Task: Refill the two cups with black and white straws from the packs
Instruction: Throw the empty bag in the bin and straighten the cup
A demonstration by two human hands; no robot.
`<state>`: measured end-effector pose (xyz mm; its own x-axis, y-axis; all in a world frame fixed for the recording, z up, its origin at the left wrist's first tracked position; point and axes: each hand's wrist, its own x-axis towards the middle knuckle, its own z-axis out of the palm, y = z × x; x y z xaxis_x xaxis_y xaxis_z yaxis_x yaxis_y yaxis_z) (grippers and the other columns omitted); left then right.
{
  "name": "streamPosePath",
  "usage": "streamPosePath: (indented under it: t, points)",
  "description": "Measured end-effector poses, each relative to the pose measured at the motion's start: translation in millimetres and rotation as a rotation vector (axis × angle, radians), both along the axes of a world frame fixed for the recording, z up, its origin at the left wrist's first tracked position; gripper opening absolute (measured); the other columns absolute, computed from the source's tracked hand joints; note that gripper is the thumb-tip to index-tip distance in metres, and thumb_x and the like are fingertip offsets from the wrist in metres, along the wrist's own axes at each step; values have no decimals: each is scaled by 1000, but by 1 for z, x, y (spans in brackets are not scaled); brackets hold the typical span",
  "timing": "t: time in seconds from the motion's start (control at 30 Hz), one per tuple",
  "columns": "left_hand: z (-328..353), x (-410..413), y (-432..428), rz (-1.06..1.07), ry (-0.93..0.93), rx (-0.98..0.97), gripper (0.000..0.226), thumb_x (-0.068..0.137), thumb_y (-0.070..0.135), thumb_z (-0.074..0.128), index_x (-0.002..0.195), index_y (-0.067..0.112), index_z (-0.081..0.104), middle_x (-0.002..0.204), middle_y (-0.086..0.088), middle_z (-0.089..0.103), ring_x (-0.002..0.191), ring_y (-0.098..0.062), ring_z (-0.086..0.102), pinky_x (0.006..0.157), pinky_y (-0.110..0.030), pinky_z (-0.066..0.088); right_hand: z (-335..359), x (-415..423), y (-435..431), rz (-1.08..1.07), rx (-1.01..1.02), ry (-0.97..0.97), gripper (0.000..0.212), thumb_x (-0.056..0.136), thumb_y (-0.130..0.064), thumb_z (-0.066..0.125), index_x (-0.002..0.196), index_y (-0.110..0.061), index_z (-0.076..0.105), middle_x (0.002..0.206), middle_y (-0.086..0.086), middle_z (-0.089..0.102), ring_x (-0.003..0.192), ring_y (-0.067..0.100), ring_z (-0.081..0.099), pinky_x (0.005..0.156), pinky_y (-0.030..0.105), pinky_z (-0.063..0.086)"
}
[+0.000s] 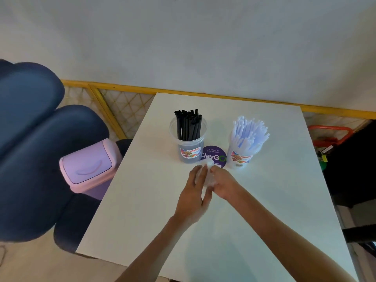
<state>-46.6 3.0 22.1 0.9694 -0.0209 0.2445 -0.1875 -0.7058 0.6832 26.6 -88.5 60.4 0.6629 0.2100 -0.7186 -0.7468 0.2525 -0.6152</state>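
1. Over the white tabletop [264, 210], the left hand [192, 193] and right hand [223, 183] meet, fingers clamped on a crumpled clear plastic pack [206, 176].
2. Just beyond lies a round purple sticker [213, 152].
3. Flanking it, one clear cup [190, 153] holds black straws [188, 125]; the other cup [241, 157] holds white straws [249, 131].

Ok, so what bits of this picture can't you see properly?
1. Head view: the crumpled plastic is blurred and mostly covered by the left hand and right hand gripping it. Whether it is a straw pack is unclear.
2. Head view: the purple sticker is partly hidden behind that plastic, and its small print is unreadable.
3. Head view: labels on the black-straw cup and white-straw cup are too small to read.
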Motion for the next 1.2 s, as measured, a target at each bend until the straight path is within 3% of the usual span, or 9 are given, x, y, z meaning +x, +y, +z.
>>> streamPosePath:
  t: [0.13,0.27,0.4,0.5,0.57,0.67,0.77,0.9,1.2]
  points:
    - [-7,-3,17,103,1,156,46,96,47,27,134,23,34,138,-9,48,123,-19,49,78,-23,51,7,1,18,17,74,14,26,93,-7,30,79,-10,51,70,5,54,63,16,50,42,18,42]
    - [-5,7,43,227,3,188,28,84,26,37,111,26,46,113,0,66,100,-14,43,46,-27,50,4,4,46,130,117,5,21,91,-17,37,78,-16,54,63,0,57,62,14,49,59,25,41]
    - [-2,11,87,297,58,84,25,85,9,43,101,16,61,97,-1,67,88,-22,55,57,-29,45,-6,6,91,283,-13,-18,17,93,-22,49,77,-20,55,58,-6,58,68,13,47,69,28,40]
    - [0,11,126,344,67,-53,41,85,0,54,124,13,49,124,-3,53,81,-20,58,64,-18,40,-10,12,135,337,-125,-23,13,95,-24,48,87,-19,56,81,2,61,73,14,50,64,25,41]
    - [-2,15,155,342,81,-44,56,85,-4,51,136,16,40,141,-3,38,94,-19,59,70,-21,45,-12,17,169,399,-198,-10,11,94,-23,49,97,-17,57,101,7,60,89,20,55,70,27,44]
    - [-15,16,203,331,88,-25,49,85,-6,48,130,16,51,134,-3,49,110,-17,54,85,-19,43,-24,24,216,451,-178,9,12,95,-24,49,102,-19,57,109,8,57,98,23,52,72,28,45]
    - [-30,18,252,423,131,-44,34,86,-5,52,114,11,63,115,-5,61,102,-20,59,79,-13,39,-38,25,256,461,-81,26,19,96,-27,45,113,-23,51,118,6,54,104,22,51,85,33,42]
    - [-41,19,304,552,161,-35,31,84,-10,52,109,2,66,114,-11,61,96,-24,59,76,-10,35,-47,24,301,543,-103,3,29,97,-24,41,124,-20,52,135,9,52,119,20,49,108,38,31]
    - [-65,27,375,530,311,99,24,85,-7,50,104,-1,64,116,-10,51,70,-23,56,62,-24,39,-66,28,353,570,-238,-11,37,97,-25,42,129,-9,51,137,16,50,128,27,47,104,36,36]
